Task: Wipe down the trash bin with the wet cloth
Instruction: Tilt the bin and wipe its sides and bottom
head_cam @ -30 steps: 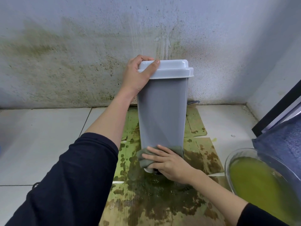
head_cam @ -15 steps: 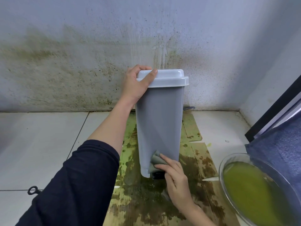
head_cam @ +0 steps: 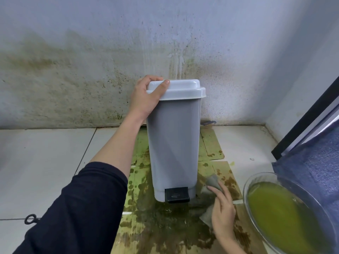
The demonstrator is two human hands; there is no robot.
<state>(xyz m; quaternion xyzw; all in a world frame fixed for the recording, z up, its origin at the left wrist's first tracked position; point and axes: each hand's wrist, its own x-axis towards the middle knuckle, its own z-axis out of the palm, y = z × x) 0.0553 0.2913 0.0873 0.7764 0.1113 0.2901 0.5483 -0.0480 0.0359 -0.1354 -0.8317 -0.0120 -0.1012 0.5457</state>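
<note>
Grey bin point(head_cam: 173, 143), one, in left grip point(head_cam: 146, 96); one cloth point(head_cam: 212, 182) in right grip point(head_cam: 222, 213)

A pale blue-white wall point(head_cam: 91, 43), stained with greenish-brown mould and dark specks, fills the upper frame and meets a white tiled floor point(head_cam: 45, 162) across the middle, where soiled flattened cardboard point(head_cam: 165, 226) lies at lower centre and a dark door frame point(head_cam: 308, 121) slants at right.

Grey bin point(head_cam: 173, 143), black pedal point(head_cam: 177, 194), green-stained cardboard point(head_cam: 161, 222).
</note>
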